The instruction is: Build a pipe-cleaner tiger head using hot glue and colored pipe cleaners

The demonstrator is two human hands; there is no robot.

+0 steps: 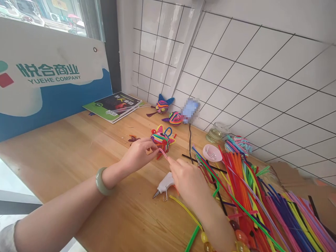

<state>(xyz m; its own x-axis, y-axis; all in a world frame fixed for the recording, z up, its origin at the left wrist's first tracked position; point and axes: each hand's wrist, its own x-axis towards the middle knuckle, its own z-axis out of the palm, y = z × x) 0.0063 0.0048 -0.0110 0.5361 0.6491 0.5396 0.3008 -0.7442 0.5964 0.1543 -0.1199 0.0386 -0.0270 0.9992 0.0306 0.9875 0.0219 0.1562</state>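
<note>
My left hand [140, 154] is closed in a pinch on a multicoloured pipe-cleaner figure [160, 138] that sits on the wooden table [78, 147]. A pink pipe cleaner [163, 153] runs from the figure to my right hand [187, 180], whose fingers pinch its end. A jade bangle [101, 182] is on my left wrist and a beaded bracelet [223, 243] on my right. A white glue gun [164, 184] lies just under my right hand.
A big pile of coloured pipe cleaners [262, 206] covers the table's right side. Two finished figures [168, 111] stand by the tiled wall, near a phone [190, 110]. A pink dish [212, 152], a glass jar [216, 132] and a booklet [115, 106] also lie here.
</note>
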